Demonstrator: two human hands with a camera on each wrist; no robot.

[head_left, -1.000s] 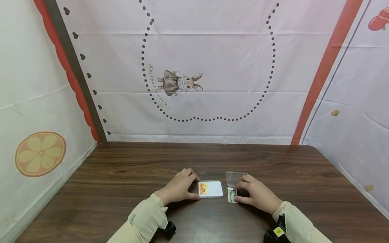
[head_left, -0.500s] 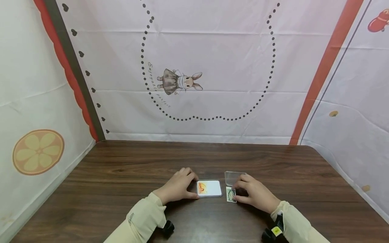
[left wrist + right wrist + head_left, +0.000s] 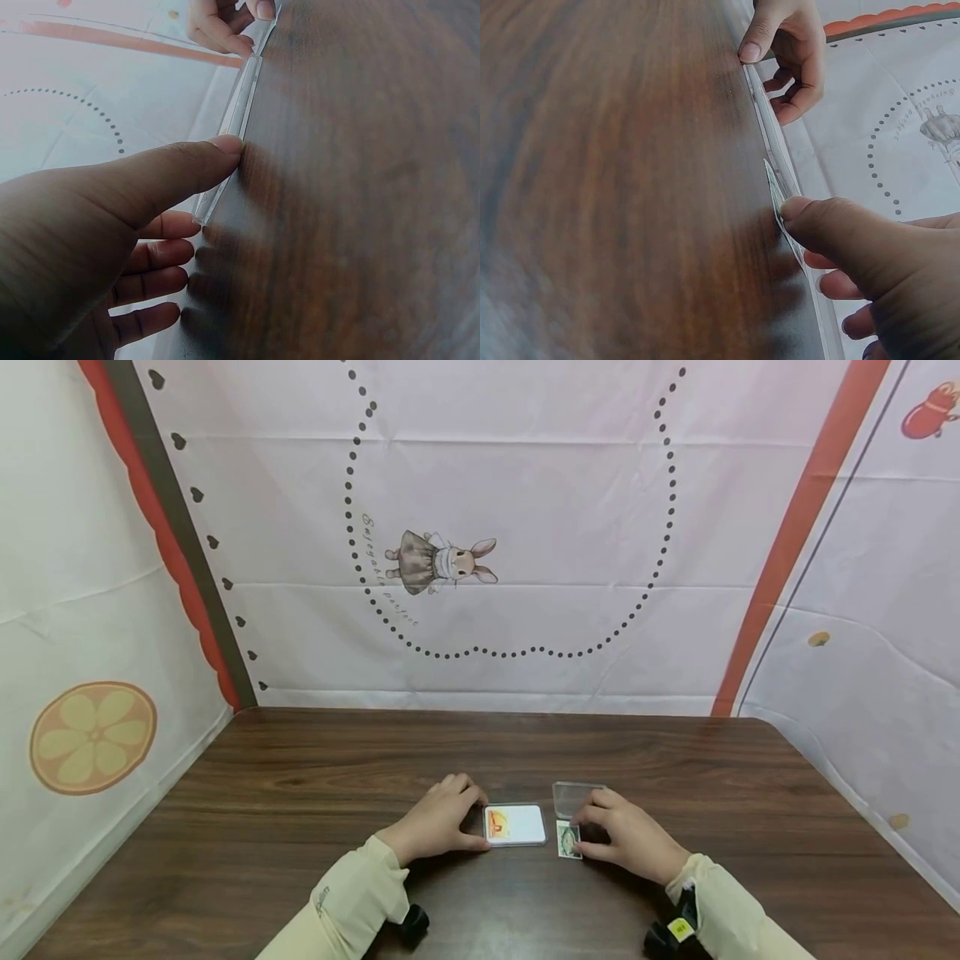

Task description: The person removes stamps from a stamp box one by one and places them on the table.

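Observation:
In the head view my left hand (image 3: pixel 441 818) grips the left end of a flat clear plastic case (image 3: pixel 544 825) holding white cards (image 3: pixel 525 824), the top one with an orange picture. Thumb and index finger are at its near and far corners, also seen on the case (image 3: pixel 244 97) in the left wrist view. My right hand (image 3: pixel 633 837) pinches the right edge of a small green-and-white printed paper (image 3: pixel 567 838). The paper (image 3: pixel 772 187) stands slightly off the table at one end in the right wrist view. Directly behind it lies a clear plastic lid (image 3: pixel 576 799), partly covered by the right fingers.
Everything lies on a dark wood-grain table (image 3: pixel 360 752). A white printed cloth (image 3: pixel 555 527) hangs along the table's back and both sides. A black wrist strap mount (image 3: pixel 415 927) sits at the left sleeve and another mount (image 3: pixel 663 939) at the right.

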